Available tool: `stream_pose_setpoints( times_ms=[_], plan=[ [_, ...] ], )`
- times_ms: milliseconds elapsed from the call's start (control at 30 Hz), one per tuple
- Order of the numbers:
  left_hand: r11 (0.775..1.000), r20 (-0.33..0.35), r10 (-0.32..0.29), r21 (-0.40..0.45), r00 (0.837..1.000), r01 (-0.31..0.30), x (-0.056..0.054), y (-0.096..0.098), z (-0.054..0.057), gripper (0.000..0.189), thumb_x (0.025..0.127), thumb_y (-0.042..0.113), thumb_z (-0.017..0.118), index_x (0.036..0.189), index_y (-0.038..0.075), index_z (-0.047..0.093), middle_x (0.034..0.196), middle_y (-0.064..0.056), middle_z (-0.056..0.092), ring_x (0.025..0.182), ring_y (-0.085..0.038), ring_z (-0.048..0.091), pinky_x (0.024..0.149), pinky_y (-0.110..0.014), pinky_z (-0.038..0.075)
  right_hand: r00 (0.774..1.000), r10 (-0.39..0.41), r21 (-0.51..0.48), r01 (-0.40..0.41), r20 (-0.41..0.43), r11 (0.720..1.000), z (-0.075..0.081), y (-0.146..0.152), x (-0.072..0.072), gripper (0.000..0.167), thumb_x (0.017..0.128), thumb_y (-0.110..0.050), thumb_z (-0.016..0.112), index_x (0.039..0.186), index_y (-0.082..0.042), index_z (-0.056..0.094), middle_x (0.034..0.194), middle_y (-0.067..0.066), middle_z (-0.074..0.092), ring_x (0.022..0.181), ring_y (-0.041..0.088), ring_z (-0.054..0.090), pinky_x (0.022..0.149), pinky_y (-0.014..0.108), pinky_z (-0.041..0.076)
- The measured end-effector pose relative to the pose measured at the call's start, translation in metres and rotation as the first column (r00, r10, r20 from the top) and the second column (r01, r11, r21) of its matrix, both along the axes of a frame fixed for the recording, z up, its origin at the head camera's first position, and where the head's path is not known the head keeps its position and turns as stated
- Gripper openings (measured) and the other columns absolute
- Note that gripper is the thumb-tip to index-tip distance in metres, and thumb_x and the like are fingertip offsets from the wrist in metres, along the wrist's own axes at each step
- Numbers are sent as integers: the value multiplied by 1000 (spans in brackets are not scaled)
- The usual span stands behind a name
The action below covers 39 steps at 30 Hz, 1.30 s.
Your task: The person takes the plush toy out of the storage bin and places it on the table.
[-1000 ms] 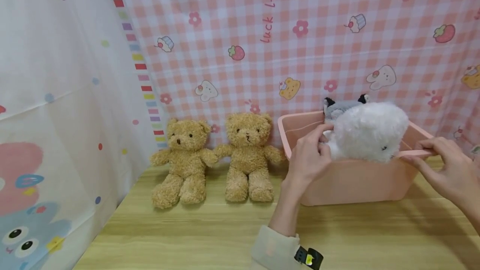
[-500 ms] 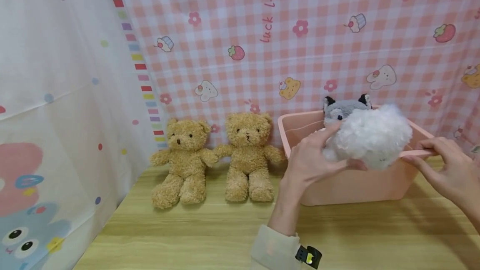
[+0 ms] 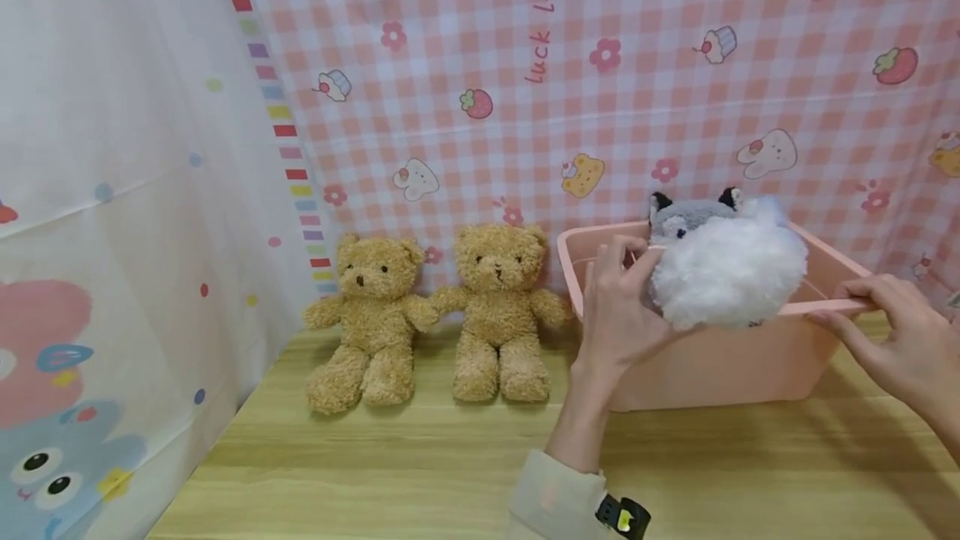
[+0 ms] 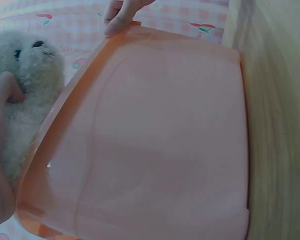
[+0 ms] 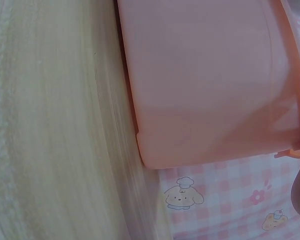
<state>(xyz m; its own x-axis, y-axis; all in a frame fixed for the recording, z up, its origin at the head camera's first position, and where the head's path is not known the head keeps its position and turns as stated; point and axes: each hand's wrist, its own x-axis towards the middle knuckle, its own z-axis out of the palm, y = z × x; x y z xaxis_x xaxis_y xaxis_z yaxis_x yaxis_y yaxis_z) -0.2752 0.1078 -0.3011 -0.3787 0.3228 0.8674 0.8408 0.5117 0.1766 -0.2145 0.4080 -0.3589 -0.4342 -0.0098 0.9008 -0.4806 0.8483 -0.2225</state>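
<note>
My left hand [image 3: 624, 307] holds a fluffy white plush toy [image 3: 729, 273] above the near rim of a pink plastic storage bin [image 3: 727, 369]. Dark eyes and a nose show on the plush toy [image 4: 32, 75] in the left wrist view, where my thumb presses into its fur. With thumb and fingers, my right hand [image 3: 896, 336] pinches the rim at the bin's near right corner. Behind the white toy, a grey plush animal [image 3: 693, 212] with black-edged ears sticks up out of the bin, its lower part hidden.
Two tan teddy bears sit left of the bin: one bear [image 3: 373, 319] farther out, the other bear [image 3: 498, 315] close beside it. Bare wooden tabletop [image 3: 390, 473] lies in front. A pink checked cloth [image 3: 525, 132] hangs behind.
The white plush toy has turned in my left hand, its eye no longer showing in the head view, and lately shifted slightly left. My right hand has stayed on the rim.
</note>
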Motion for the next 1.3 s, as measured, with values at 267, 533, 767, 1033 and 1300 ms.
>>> stream_pose_setpoints(
  times_ms=[267,533,767,1033,1300],
  plan=[
    [917,-46,-269,295,962,270,-3,-20,13,74,63,18,94,124,-1,58,117,-16,68,110,-23,64,101,-26,46,1000,13,-13,-13,-4,1000,0,1,-2,82,85,-68,58,98,13,63,105,-34,42,104,-17,35,90,4,25],
    [655,-236,-595,410,768,635,-6,-41,35,93,72,-6,75,149,-4,24,133,-35,50,124,-36,56,107,-48,46,1000,-9,-11,9,21,1000,-1,2,-1,70,89,-58,65,99,11,63,102,-23,45,102,-15,34,87,6,25],
    [653,-300,-633,288,714,700,-6,-57,47,73,76,-12,64,140,-3,32,136,-37,43,129,-41,49,110,-54,41,1000,18,-1,-18,-1,1000,-1,2,-2,80,86,-67,57,98,12,63,105,-30,41,102,-15,34,88,6,26],
    [756,-111,-577,303,809,581,0,-67,41,56,68,-15,70,117,-4,49,115,-30,52,111,-44,55,106,-42,47,1000,-3,-10,3,4,1000,0,0,-2,77,89,-64,60,99,12,62,96,-9,55,102,-12,36,90,4,24],
    [762,231,-638,324,735,560,2,-78,35,57,63,-17,65,115,2,49,123,-22,50,119,-26,52,106,-40,46,999,-48,-32,49,20,998,0,-1,0,69,90,-59,64,100,10,63,104,-29,44,98,3,43,91,3,22]
  ],
)
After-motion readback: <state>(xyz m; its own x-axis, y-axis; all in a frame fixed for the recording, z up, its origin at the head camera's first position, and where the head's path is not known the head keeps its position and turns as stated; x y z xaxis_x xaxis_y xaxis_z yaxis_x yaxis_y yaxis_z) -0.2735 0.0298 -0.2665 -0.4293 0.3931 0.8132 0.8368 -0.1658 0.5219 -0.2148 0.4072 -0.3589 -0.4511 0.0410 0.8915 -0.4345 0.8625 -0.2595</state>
